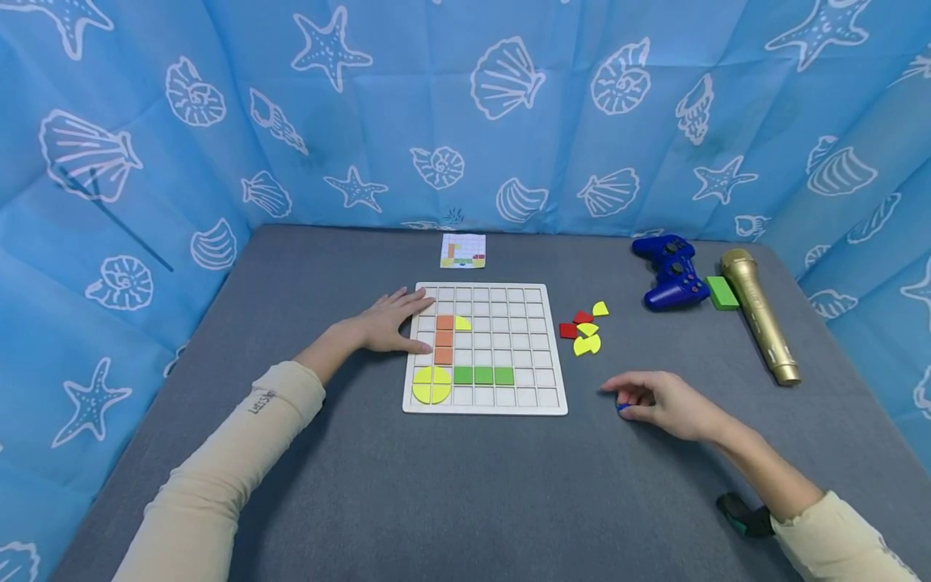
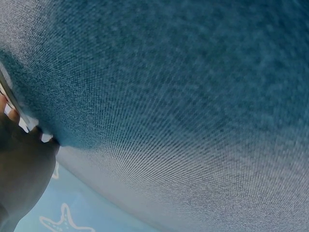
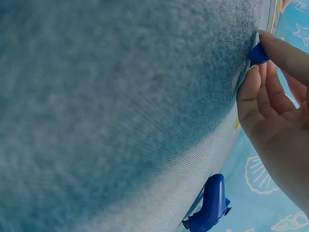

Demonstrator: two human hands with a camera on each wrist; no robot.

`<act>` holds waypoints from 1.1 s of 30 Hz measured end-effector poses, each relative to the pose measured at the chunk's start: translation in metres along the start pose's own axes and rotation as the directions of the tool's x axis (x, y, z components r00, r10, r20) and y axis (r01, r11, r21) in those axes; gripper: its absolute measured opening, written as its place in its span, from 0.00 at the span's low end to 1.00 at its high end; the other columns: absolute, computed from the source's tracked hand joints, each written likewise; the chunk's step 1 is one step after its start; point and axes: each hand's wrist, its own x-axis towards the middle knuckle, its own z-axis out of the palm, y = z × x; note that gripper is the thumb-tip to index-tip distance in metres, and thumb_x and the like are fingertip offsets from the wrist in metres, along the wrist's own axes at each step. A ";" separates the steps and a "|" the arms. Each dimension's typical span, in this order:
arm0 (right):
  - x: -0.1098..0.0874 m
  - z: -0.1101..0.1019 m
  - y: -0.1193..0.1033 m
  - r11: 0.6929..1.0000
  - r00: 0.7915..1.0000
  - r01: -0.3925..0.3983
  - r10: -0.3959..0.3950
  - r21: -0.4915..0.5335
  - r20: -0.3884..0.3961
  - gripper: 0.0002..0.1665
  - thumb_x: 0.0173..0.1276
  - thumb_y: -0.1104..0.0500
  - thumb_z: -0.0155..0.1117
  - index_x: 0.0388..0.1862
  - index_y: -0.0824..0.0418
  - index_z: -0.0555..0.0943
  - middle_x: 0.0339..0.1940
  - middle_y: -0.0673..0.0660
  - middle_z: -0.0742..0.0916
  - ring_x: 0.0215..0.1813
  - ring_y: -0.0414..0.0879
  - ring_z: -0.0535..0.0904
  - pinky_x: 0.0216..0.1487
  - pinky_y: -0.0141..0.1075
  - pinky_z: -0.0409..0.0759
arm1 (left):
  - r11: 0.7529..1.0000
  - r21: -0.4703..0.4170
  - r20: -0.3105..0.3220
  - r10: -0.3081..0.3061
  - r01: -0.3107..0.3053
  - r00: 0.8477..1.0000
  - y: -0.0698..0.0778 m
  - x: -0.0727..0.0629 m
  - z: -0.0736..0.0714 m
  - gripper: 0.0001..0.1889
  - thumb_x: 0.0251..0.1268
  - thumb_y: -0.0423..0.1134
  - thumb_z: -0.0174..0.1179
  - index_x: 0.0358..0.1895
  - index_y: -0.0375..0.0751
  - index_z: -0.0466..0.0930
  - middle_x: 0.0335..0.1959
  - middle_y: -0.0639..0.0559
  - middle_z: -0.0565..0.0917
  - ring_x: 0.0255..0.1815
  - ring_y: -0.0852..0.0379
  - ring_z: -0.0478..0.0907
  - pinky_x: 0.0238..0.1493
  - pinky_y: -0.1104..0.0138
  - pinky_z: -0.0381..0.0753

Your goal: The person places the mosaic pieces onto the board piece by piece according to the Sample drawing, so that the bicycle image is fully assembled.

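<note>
My left hand [image 1: 389, 322] rests at the left edge of a white grid board [image 1: 502, 315], fingers spread over its rim. On the board lie three orange squares [image 1: 444, 339] in a column with a yellow quarter-circle [image 1: 462, 323] beside the top one. Lower down are a yellow circle [image 1: 422, 396] of quarter pieces and a row of three green squares [image 1: 483, 375]. Right of the board, my right hand [image 1: 672, 404] pinches a small blue piece [image 3: 259, 54] between thumb and fingers, low over the table. Its full shape is hidden by the fingers.
Loose red pieces [image 1: 568, 331] and yellow pieces [image 1: 583, 346] lie right of the board. A pattern card [image 1: 463, 250] lies behind it. Farther right are a blue game controller [image 1: 672, 275], a green block [image 1: 722, 293] and a gold microphone [image 1: 762, 315]. A blue curtain [image 1: 436, 97] encloses the table.
</note>
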 end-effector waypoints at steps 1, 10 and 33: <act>0.000 0.000 0.000 1.000 1.000 -0.005 0.005 0.004 0.002 0.19 0.61 0.70 0.67 0.52 0.65 0.80 0.33 0.50 0.81 0.34 0.38 0.76 0.33 0.32 0.77 | 1.000 0.001 0.000 -0.001 0.001 1.000 0.000 0.000 0.000 0.50 0.57 0.68 0.57 0.78 0.52 0.44 0.78 0.50 0.41 0.76 0.45 0.32 0.71 0.48 0.34; 0.006 -0.002 -0.005 0.998 0.997 -0.054 0.051 -0.042 -0.066 0.16 0.60 0.67 0.69 0.48 0.66 0.82 0.28 0.48 0.80 0.30 0.38 0.74 0.29 0.32 0.75 | 1.000 0.006 -0.001 0.001 -0.001 1.000 0.000 0.000 -0.001 0.50 0.58 0.67 0.57 0.78 0.51 0.44 0.77 0.50 0.41 0.76 0.45 0.32 0.71 0.48 0.34; 0.032 0.004 -0.021 0.802 0.952 -0.306 0.270 0.513 0.144 0.21 0.67 0.62 0.64 0.54 0.75 0.74 0.40 0.60 0.81 0.41 0.45 0.80 0.45 0.38 0.82 | 1.000 -0.006 -0.005 0.020 -0.020 1.000 -0.003 0.000 0.000 0.50 0.58 0.67 0.58 0.77 0.51 0.44 0.77 0.50 0.41 0.76 0.45 0.32 0.71 0.48 0.33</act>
